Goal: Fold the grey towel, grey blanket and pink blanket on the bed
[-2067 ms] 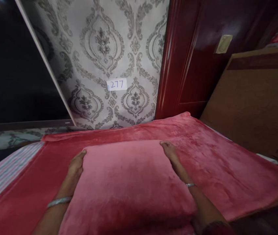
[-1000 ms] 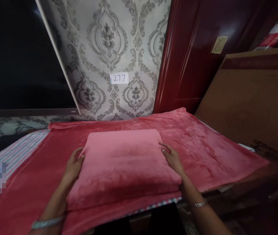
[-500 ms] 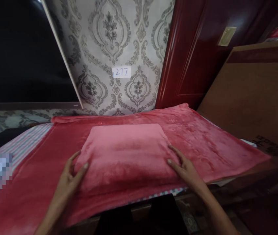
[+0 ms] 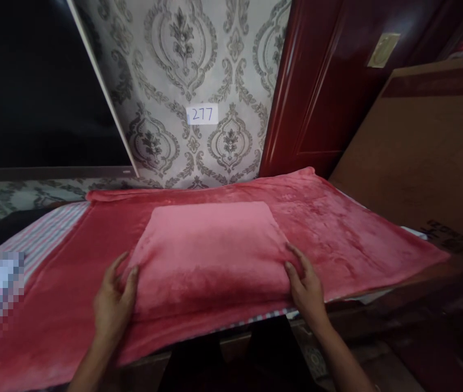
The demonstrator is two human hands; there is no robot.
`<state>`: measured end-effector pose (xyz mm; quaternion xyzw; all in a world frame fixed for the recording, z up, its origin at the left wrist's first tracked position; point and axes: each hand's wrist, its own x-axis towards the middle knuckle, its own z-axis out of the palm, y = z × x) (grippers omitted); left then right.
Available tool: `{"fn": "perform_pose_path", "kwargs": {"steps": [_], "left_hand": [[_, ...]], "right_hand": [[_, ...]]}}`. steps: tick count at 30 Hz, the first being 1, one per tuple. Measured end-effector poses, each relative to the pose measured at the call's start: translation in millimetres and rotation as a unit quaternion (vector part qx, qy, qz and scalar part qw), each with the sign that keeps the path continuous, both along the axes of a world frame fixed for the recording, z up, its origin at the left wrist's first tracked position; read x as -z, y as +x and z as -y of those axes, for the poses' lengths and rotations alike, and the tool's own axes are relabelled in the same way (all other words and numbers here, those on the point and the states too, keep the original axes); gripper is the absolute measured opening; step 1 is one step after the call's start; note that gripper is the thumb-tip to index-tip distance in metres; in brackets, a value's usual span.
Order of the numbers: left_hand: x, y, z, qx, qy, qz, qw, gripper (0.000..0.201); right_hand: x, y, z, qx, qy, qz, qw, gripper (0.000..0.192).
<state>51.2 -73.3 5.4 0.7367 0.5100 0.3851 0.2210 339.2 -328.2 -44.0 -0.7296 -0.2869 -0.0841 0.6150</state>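
Note:
A puffy rectangular pink plush bundle (image 4: 210, 245), a cushion or a folded blanket, lies flat on a spread red-pink plush blanket (image 4: 353, 234). My left hand (image 4: 113, 296) grips its left side, thumb toward the top and fingers along the edge. Opposite, my right hand (image 4: 308, 286) holds the right side in the same way. Some fingertips sink into the pile or are hidden behind the edges. The bundle's underside cannot be seen.
A striped cloth (image 4: 54, 234) shows under the blanket at left. Behind are a dark screen (image 4: 43, 87) and a patterned wall with a paper label (image 4: 202, 114). A big cardboard box (image 4: 427, 147) stands at right. The table's front edge runs below the blanket.
Both hands have shifted slightly: the thumbs, earlier farther over the top, now sit nearer the bundle's side edges. The view has tilted down a little; the bundle stays put.

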Motion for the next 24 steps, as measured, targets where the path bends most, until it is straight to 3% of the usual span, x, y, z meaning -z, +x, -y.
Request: {"fn": "perform_pose_path", "kwargs": {"steps": [6,12,24], "left_hand": [[19.0,-4.8,-5.0,0.031,-0.040,0.017,0.999,0.056],[18.4,-5.7,-6.3,0.023,-0.062,0.018,0.998,0.059],[17.7,-8.2,-6.5,0.025,-0.089,0.055,0.994,0.060]], "right_hand": [[20.3,2.2,4.7,0.026,-0.013,-0.032,0.999,0.050],[23.6,-2.7,5.7,0.051,-0.011,-0.025,0.998,0.047],[19.0,-5.5,7.5,0.013,0.020,-0.050,0.998,0.046]]}}
